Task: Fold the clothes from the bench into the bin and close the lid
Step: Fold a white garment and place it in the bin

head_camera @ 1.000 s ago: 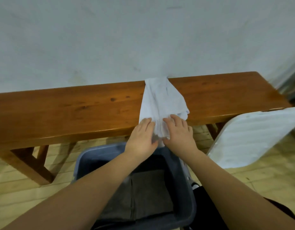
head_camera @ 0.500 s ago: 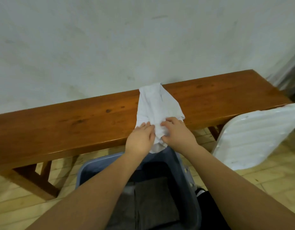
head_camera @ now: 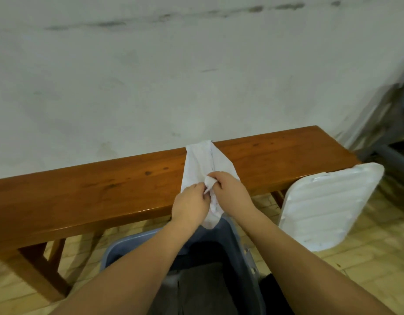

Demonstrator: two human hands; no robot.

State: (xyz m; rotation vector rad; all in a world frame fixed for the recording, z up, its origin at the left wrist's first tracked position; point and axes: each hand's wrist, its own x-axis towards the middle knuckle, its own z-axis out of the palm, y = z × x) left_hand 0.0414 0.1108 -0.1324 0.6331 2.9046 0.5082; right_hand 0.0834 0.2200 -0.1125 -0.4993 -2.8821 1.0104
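Left hand (head_camera: 192,206), right hand (head_camera: 232,193) pinch bunched white cloth (head_camera: 203,164) at bench (head_camera: 82,192) front edge.

Stained pale wall (head_camera: 151,76); yellowish plank floor (head_camera: 366,258).

Plain home room: wooden bench (head_camera: 82,196), laundry bin (head_camera: 246,242)

No readable text, label, brand, number or sign is showing anywhere in the view.
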